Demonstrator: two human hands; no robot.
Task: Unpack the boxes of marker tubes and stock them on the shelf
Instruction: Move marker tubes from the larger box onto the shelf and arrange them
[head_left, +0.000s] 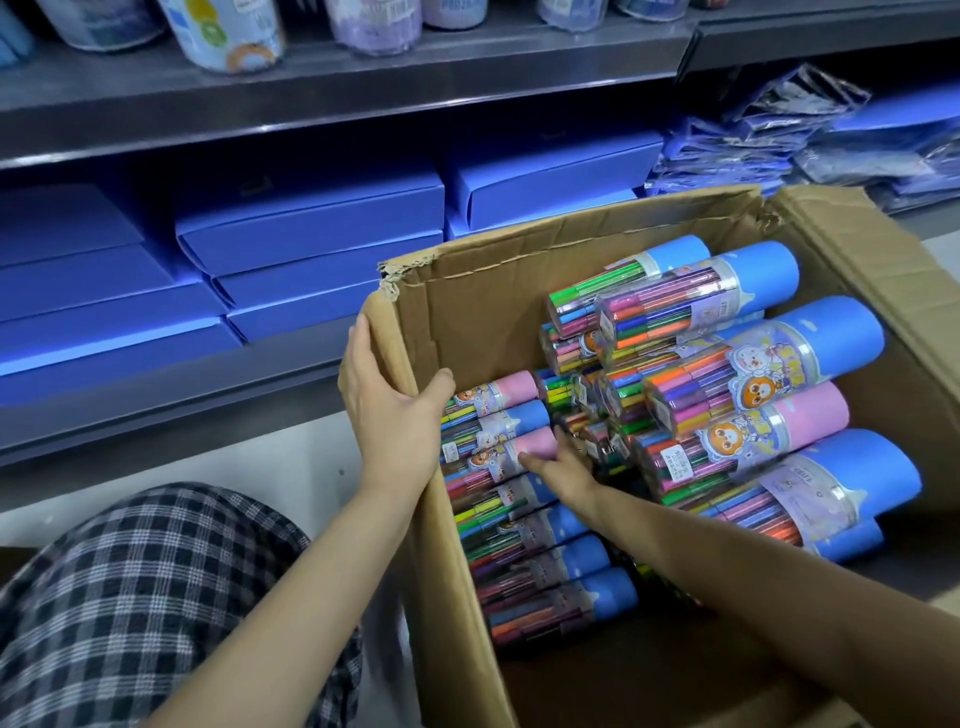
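An open cardboard box (483, 291) stands on the floor in front of the shelf, filled with several clear marker tubes with blue or pink caps. My left hand (387, 400) grips the box's left wall near its top edge, thumb inside. My right hand (563, 467) reaches down into the middle of the box, its fingers on the pink cap of a marker tube (498, 457) in the left stack. Whether the fingers close around that tube is hidden. A large blue-capped tube (769, 358) lies on the right-hand pile.
A grey shelf (332, 88) above carries several round tubs. The lower shelf holds stacked blue flat boxes (311, 228) and, at right, blue plastic-wrapped packs (810, 140). My knee in checked trousers (135, 587) is at the lower left, next to the box.
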